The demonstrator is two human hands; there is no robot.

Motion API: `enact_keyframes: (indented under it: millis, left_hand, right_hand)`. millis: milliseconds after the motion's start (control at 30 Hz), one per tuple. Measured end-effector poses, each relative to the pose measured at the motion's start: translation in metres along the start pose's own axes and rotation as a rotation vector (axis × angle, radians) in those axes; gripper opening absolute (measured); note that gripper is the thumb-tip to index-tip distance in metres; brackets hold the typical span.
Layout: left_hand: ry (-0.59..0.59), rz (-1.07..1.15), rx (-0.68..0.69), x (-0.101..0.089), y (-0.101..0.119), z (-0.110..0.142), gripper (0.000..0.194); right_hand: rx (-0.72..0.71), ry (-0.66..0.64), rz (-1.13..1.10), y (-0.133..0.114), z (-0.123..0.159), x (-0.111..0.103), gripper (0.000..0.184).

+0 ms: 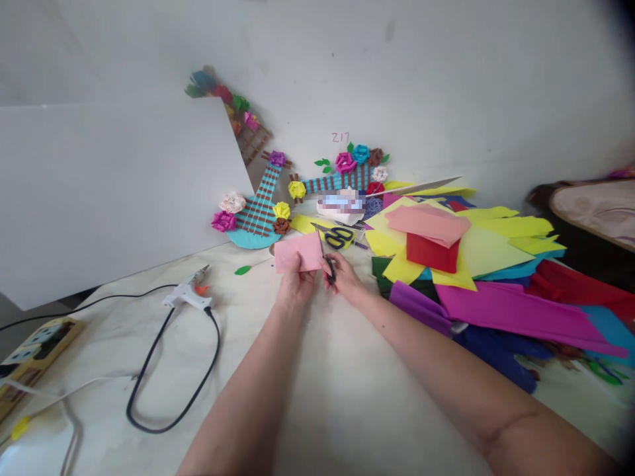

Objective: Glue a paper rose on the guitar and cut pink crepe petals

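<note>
The 2 hands are near each other; the left hand [297,285] pinches the pink paper [297,251]; the right hand [343,279] grips scissors [331,270] at its edge; cutting seems in hand, calling for steady paper.

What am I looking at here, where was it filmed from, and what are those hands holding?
No robot here: just a person's bare hands. The single picture comes from a camera worn on the head, looking forward and down. The left hand holds pink paper; the right hand holds dark-handled scissors at its edge. On the pale cloth, a white glue gun lies to the left, a heap of coloured sheets to the right. Flower-decorated guitar shapes are near the wall.
</note>
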State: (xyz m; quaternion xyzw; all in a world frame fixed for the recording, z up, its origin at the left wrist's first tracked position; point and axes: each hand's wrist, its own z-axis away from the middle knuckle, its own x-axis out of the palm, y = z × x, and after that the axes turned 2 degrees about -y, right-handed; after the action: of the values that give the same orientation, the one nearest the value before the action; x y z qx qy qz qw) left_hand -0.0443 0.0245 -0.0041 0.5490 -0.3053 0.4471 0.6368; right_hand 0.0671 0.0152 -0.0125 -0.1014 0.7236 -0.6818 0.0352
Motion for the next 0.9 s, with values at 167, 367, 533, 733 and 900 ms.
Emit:
enact_keyframes:
  millis: [167,367,533,733,900]
  left_hand:
    - [-0.023,-0.014,-0.014,0.000,-0.002,0.002,0.015]
    - [-0.033,-0.034,-0.030,-0.003,-0.006,0.001,0.021]
    - [-0.070,-0.021,-0.011,-0.006,-0.008,-0.001,0.025]
    - [-0.103,-0.013,-0.033,-0.005,-0.009,0.001,0.028]
    - [-0.079,-0.028,-0.015,-0.004,-0.009,0.001,0.027]
  right_hand:
    - [0.012,-0.021,-0.025,0.000,-0.003,-0.005,0.040]
    - [-0.005,0.003,-0.037,0.000,-0.005,-0.006,0.038]
    - [-0.040,0.054,-0.035,0.003,-0.005,-0.003,0.041]
    - [-0.101,0.137,-0.082,0.002,-0.002,0.004,0.040]
    - [-0.136,0.214,-0.031,0.009,-0.008,0.001,0.037]
